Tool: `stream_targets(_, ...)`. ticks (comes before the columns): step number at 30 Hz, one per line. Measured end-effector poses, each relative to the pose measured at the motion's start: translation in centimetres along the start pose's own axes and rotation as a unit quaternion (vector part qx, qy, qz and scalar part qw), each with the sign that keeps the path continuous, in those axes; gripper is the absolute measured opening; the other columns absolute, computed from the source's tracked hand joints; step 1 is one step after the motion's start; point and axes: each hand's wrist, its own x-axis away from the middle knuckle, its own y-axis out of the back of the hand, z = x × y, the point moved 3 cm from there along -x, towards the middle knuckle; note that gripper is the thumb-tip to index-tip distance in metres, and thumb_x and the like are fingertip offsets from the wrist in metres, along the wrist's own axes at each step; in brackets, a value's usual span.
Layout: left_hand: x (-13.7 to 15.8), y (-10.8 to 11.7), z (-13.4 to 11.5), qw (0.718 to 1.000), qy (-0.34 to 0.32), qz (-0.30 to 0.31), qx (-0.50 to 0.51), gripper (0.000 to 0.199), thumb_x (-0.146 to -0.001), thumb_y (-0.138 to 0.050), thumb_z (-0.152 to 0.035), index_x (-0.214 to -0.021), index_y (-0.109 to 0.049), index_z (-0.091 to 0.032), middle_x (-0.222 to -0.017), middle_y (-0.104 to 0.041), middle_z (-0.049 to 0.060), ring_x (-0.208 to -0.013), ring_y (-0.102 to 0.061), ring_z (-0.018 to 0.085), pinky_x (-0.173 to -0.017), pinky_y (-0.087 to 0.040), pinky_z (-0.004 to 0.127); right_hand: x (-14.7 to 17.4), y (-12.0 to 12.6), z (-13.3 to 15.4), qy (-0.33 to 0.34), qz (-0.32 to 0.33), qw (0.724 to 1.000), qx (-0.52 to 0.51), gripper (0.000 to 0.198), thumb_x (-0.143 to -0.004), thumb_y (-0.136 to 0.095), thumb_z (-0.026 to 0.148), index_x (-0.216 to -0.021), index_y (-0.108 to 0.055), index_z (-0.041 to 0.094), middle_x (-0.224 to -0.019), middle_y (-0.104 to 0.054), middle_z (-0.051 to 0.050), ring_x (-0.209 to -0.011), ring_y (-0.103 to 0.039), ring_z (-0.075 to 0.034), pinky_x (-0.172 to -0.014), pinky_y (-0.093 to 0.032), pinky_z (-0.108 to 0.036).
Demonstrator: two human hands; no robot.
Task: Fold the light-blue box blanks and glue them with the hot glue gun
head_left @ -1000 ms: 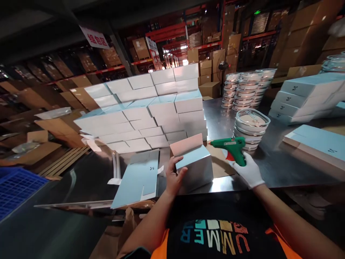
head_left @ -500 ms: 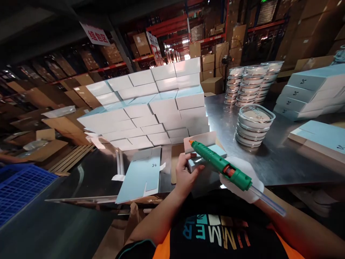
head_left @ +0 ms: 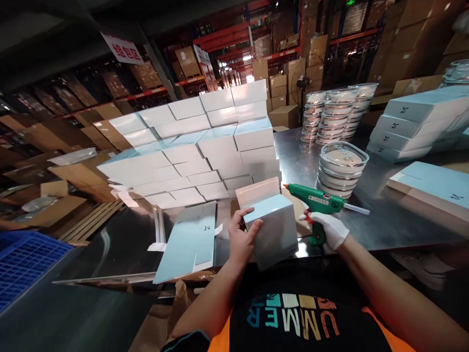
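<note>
My bare left hand [head_left: 242,235] grips the left side of a small carton [head_left: 277,232], pale blue on top and grey-white in front. A flap [head_left: 258,192] of the carton stands up at its back. In my white-gloved right hand [head_left: 329,230] is a green hot glue gun [head_left: 315,198], with fingers wrapped round its handle at the red trigger. The gun's orange nozzle points left, just beyond the carton's right rear edge, and a clear glue stick [head_left: 356,209] sticks out of its back end. Flat blue carton blanks [head_left: 192,239] lie to the left of my left hand.
White cartons [head_left: 205,156] are piled at the back of the metal table [head_left: 384,225]. Lidded glass containers [head_left: 342,168] stand in stacks to the right, with more blue-topped cartons [head_left: 406,124] beyond. A blue plastic crate [head_left: 31,264] is at the far left.
The glue gun has moved right, away from the carton's flap, and turned so its side shows. My left hand has tilted the carton, bringing its broad face into view.
</note>
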Motion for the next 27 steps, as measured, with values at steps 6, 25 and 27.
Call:
stream_targets(6, -0.7, 0.7, 0.7, 0.999, 0.042, 0.003, 0.03, 0.063, -0.076, -0.087, -0.07, -0.114, -0.076, -0.021, -0.107, -0.077, 0.008, -0.098, -0.071, 0.026, -0.082, -0.056, 0.033, -3.4, 3.8, -0.2, -0.024, -0.08, 0.986, 0.145, 0.043, -0.096, -0.064, 0.058, -0.073, -0.063, 0.022, -0.066, -0.073, -0.01, -0.069, -0.075, -0.027, -0.065, -0.063, -0.038)
stream_targets(25, -1.8, 0.0, 1.7, 0.976, -0.2, 0.016, 0.09, 0.056, -0.077, -0.095, -0.057, -0.107, -0.06, -0.027, -0.112, -0.073, 0.006, -0.117, -0.074, 0.028, -0.107, -0.056, 0.049, -1.2, -3.8, 4.7, 0.345, 0.178, 0.914, 0.113, 0.059, -0.08, -0.09, 0.059, -0.121, -0.07, 0.021, -0.155, -0.061, -0.02, -0.142, -0.061, -0.032, -0.117, -0.052, -0.05)
stream_targets(27, -2.1, 0.0, 0.9, 0.969, -0.233, 0.075, 0.046, 0.046, -0.081, -0.092, -0.057, -0.104, -0.067, -0.026, -0.108, -0.074, 0.007, -0.121, -0.073, 0.03, -0.108, -0.056, 0.053, -0.4, -3.5, 4.3, 0.372, 0.199, 0.899, 0.117, 0.044, -0.091, -0.083, 0.055, -0.12, -0.073, 0.024, -0.162, -0.057, -0.019, -0.149, -0.057, -0.031, -0.124, -0.046, -0.054)
